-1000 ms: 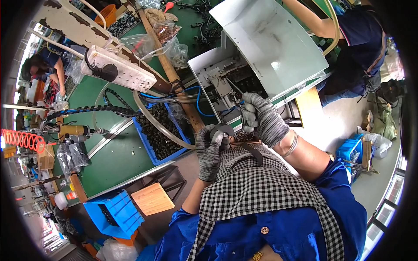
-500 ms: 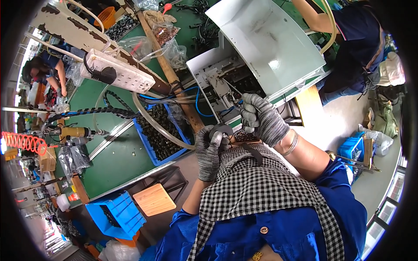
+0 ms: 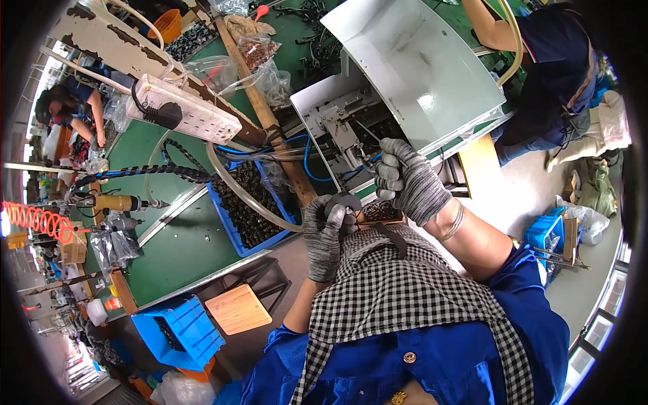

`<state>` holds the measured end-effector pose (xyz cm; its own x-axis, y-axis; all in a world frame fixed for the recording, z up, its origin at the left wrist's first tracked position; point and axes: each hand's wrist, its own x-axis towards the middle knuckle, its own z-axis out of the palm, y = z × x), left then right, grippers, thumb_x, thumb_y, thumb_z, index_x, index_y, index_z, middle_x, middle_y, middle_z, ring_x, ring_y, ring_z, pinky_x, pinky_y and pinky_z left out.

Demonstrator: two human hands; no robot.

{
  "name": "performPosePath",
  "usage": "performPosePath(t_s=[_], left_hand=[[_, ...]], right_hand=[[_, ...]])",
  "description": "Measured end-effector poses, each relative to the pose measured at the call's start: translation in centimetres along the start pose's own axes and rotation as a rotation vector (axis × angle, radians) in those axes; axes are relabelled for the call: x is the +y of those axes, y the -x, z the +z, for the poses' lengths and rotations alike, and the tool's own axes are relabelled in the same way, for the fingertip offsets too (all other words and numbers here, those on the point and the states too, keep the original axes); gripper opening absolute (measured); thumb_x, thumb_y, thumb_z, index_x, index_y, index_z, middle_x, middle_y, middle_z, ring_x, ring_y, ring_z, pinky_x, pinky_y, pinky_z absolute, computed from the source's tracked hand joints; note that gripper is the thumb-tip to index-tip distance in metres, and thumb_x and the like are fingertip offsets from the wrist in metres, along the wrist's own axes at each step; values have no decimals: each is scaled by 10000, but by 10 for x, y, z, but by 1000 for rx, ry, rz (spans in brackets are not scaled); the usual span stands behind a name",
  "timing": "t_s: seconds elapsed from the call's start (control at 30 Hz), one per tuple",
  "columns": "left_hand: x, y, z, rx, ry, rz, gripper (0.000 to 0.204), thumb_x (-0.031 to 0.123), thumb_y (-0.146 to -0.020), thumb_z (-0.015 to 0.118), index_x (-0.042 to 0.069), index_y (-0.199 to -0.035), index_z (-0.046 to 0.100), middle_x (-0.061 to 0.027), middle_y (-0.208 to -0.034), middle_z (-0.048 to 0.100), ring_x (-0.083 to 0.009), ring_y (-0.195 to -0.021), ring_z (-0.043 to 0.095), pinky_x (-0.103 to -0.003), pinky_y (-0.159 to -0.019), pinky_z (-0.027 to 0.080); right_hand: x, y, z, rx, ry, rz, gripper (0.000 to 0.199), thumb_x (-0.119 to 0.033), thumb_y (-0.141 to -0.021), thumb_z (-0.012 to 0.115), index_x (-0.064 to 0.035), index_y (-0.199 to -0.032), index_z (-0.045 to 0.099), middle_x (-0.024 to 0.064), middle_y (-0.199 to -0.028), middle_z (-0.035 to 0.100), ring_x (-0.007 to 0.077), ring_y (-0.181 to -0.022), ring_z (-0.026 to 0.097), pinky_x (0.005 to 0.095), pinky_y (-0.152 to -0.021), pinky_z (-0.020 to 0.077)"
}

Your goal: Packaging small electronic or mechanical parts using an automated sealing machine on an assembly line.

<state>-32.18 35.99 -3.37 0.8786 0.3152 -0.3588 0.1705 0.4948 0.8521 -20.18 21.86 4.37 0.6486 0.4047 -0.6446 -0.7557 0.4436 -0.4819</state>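
My left hand (image 3: 324,237), in a grey knit glove, is closed on a dark round part (image 3: 347,200) close to the apron. Its fingers hide much of that part. To the right and a little higher, my right hand (image 3: 413,183) makes a gloved fist. A thin metal rod (image 3: 367,131) runs from this fist toward the opened machine (image 3: 347,138); its other end is hidden in the fingers. Between and below my hands sits a small brown tray (image 3: 385,219) holding tiny parts.
A raised white cover (image 3: 425,74) stands beside the machine. Left of me are a blue crate (image 3: 237,251) of dark parts, a curved hose (image 3: 233,189), a power strip (image 3: 182,111) and a hanging power driver (image 3: 115,204). A stool (image 3: 239,309) stands below. Two other people work nearby.
My right fist has shifted slightly up and right, and the thin rod has moved with it. More of the small tray shows. My left hand keeps its place.
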Motion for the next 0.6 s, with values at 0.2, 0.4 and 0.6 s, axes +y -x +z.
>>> performPosePath(t_s=[0.2, 0.4, 0.6], left_hand=[[2, 0, 1, -8, 25, -9, 263, 156, -899, 612, 22, -1101, 509, -95, -783, 641, -142, -638, 608, -269, -597, 514], [1, 0, -3, -61, 16, -43, 286, 122, -910, 591, 45, -1153, 461, -94, -851, 605, -135, -668, 603, -288, -608, 569], [2, 1, -3, -51, 8, -47, 301, 136, -910, 591, 54, -1164, 453, -94, -846, 603, -135, -659, 596, -298, -611, 575]], right_hand=[[0, 7, 3, -42, 23, 10, 330, -301, -945, 504, -197, -641, 431, -55, -487, 388, 78, -389, 346, 224, -401, 337], [7, 0, -7, -33, 135, -62, 338, -305, -944, 507, -191, -636, 427, -44, -478, 388, 79, -389, 347, 227, -399, 337], [13, 0, -9, 22, 148, -130, 353, -314, -936, 518, -185, -622, 423, -36, -475, 398, 87, -386, 347, 232, -398, 333]])
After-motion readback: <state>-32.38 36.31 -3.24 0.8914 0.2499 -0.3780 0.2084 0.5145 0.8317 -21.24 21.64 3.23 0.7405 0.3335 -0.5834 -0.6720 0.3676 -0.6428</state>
